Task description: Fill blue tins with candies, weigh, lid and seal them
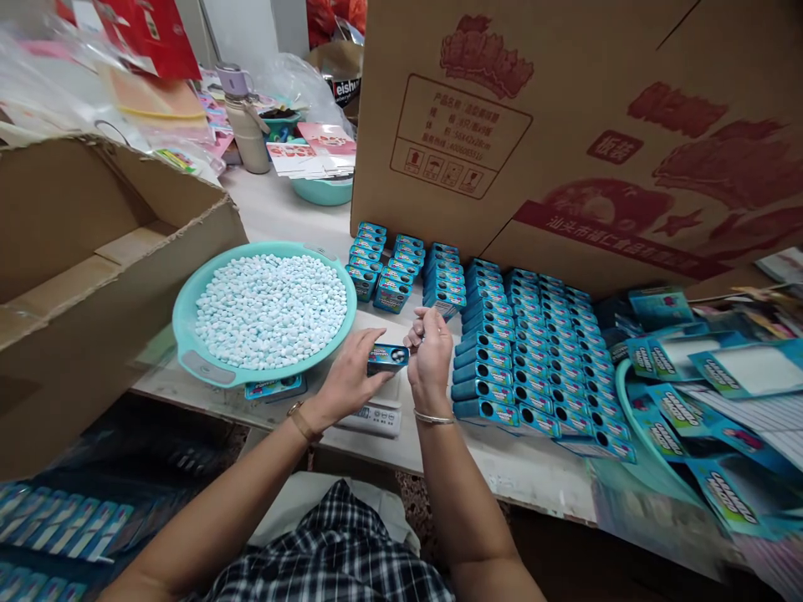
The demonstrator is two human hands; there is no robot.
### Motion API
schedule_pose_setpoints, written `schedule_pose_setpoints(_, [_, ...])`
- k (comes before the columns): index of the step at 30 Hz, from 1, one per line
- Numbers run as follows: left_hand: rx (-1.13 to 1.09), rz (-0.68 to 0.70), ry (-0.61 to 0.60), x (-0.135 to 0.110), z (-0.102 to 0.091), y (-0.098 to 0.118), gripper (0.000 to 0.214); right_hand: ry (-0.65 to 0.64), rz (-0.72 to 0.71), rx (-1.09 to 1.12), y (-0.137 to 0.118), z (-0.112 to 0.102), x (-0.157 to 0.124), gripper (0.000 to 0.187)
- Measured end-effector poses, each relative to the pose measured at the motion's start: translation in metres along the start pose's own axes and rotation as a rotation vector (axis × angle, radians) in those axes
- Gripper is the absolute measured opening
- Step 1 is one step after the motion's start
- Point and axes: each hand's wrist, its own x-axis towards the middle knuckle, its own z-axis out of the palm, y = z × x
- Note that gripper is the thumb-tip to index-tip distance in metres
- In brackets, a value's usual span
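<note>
My left hand (pixel 351 380) grips a small blue candy box (pixel 387 358) just above a small white scale (pixel 376 415) at the table's front edge. My right hand (pixel 428 349) is beside it, its fingers pinched together near the box's right end; what they hold is too small to name. A teal basin (pixel 188 313) full of small white and pale-blue candies (pixel 269 308) sits just left of my hands. Many rows of the same blue boxes (pixel 533 351) lie to the right.
An open cardboard box (pixel 81 251) stands at the left, and a large printed carton (pixel 565 125) rises behind the rows. Blue printed cards (pixel 708 376) pile up at the right. A bottle (pixel 244 121), papers and a second teal bowl (pixel 323 191) sit at the back.
</note>
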Motion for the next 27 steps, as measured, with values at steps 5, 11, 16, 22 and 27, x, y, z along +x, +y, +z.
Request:
schedule_pose_setpoints(5, [-0.032, -0.013, 0.0, -0.004, -0.004, 0.001, 0.065, 0.027, 0.092, 0.121, -0.008, -0.009, 0.006, 0.027])
schedule_pose_setpoints(11, [-0.086, -0.057, 0.076, -0.019, -0.039, 0.018, 0.065, 0.027, 0.22, 0.305, -0.041, -0.043, 0.008, 0.023])
schedule_pose_setpoints(16, [-0.148, -0.13, 0.179, -0.025, -0.062, 0.024, 0.06, 0.069, 0.254, 0.358, -0.048, -0.055, 0.001, 0.024])
schedule_pose_setpoints(22, [-0.164, -0.168, 0.184, -0.029, -0.059, 0.017, 0.058, 0.061, 0.297, 0.397, -0.039, -0.048, 0.0, 0.028])
schedule_pose_setpoints(27, [-0.154, -0.172, 0.149, -0.033, -0.052, 0.013, 0.058, 0.036, 0.291, 0.362, -0.034, -0.044, 0.0, 0.022])
